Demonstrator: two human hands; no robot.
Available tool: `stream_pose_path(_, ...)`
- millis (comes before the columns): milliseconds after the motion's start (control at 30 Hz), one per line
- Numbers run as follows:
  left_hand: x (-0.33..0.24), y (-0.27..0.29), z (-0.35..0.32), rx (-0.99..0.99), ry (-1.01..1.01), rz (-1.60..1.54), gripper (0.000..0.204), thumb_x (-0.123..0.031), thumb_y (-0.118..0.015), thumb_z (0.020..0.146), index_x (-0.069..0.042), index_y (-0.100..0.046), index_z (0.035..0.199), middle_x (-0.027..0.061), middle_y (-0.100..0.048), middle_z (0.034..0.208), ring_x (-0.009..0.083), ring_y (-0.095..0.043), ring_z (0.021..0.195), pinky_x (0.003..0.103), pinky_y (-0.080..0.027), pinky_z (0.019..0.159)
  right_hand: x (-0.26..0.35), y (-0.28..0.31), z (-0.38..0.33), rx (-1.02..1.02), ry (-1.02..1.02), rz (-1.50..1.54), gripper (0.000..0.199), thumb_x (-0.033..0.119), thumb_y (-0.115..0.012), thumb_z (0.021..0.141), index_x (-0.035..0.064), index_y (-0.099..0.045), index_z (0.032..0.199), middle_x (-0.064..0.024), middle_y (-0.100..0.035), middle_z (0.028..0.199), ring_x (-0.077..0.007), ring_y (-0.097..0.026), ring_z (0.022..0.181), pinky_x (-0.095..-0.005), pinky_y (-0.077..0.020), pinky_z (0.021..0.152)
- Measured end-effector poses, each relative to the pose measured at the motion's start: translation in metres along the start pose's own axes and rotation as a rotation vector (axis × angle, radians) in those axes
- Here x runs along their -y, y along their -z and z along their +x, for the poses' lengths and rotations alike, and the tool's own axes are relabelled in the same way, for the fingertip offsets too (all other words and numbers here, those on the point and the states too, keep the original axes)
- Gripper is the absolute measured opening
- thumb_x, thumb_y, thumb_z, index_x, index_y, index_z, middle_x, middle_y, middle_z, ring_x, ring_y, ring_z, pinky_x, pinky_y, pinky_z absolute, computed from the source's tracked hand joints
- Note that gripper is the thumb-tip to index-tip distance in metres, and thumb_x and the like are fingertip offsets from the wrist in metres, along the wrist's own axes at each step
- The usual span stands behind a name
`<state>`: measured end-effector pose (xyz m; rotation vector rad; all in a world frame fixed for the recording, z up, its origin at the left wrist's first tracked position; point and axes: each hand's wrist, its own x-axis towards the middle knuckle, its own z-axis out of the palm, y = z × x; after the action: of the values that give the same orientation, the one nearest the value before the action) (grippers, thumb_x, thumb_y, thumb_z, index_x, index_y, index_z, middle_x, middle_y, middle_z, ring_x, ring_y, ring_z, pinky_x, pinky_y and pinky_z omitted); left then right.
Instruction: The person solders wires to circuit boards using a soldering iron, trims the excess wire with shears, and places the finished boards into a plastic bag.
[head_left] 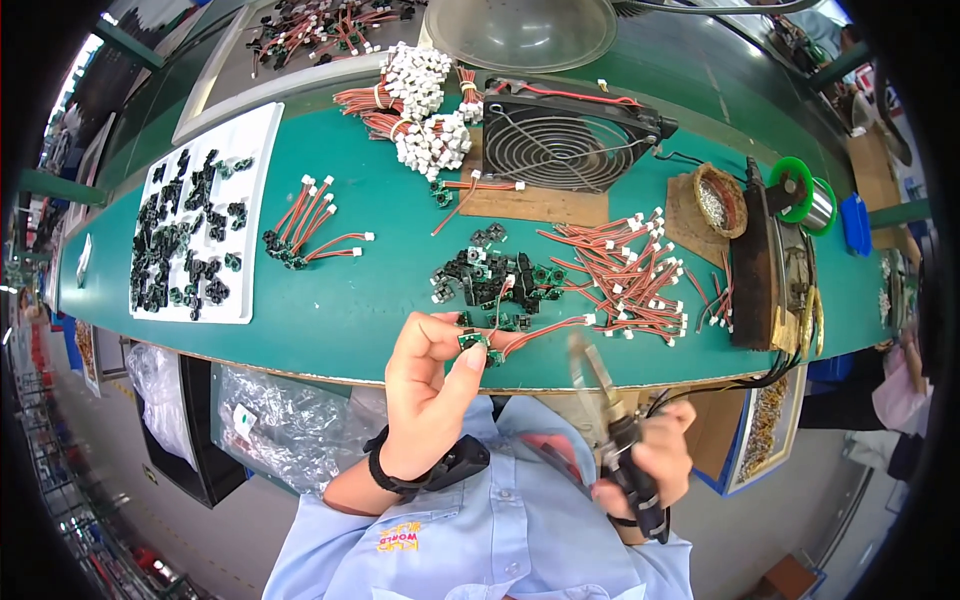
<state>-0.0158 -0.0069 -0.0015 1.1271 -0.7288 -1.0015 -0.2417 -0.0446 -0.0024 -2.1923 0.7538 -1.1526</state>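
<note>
My left hand (430, 400) is at the table's near edge, pinching a small green circuit board (472, 342) between thumb and fingers. A red and white wire lead with a white plug (550, 331) runs off to the right from beside the board. My right hand (662, 462) is wrapped around the dark handle of a soldering iron (622, 440). Its pale tip points up toward the table and is smeared by motion. Just beyond my left hand lies a heap of black and green camera-like modules (495, 278). To their right spreads a pile of loose wire leads (640, 275).
A white tray (246, 255) of black parts stands at left, near wired boards (292, 245). Wire bundles (430, 145) and a black fan (560, 140) stand at the back. At right are a round tin (712, 198), a solder spool (818, 207) and dark cables (740, 382).
</note>
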Motion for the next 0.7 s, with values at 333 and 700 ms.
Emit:
stream_pose_path(333,-0.001,-0.006,0.003,-0.07,-0.121,0.13,0.013,-0.005,-0.055,0.085,-0.006,-0.042,0.086,0.0141,-0.065,0.098,0.0153,-0.06,0.091,0.04,-0.016,0.102,0.012,-0.006,0.004,0.148,-0.008,0.077,0.045,0.028,-0.08,0.057,0.0172,-0.063,0.097,0.0028,-0.06,0.074,-0.0129,-0.058,0.065,-0.0347,-0.0316,0.079)
stream_pose_path(700,-0.002,0.001,0.0,-0.003,-0.166,0.385,0.013,-0.008,-0.052,0.086,-0.008,-0.039,0.083,0.0168,-0.061,0.105,0.0186,-0.06,0.095,0.042,-0.014,0.104,0.013,-0.008,0.006,0.141,0.001,0.08,0.046,0.024,-0.079,0.057,0.0162,-0.062,0.099,0.0019,-0.061,0.075,-0.0127,-0.058,0.063,-0.034,-0.0322,0.079)
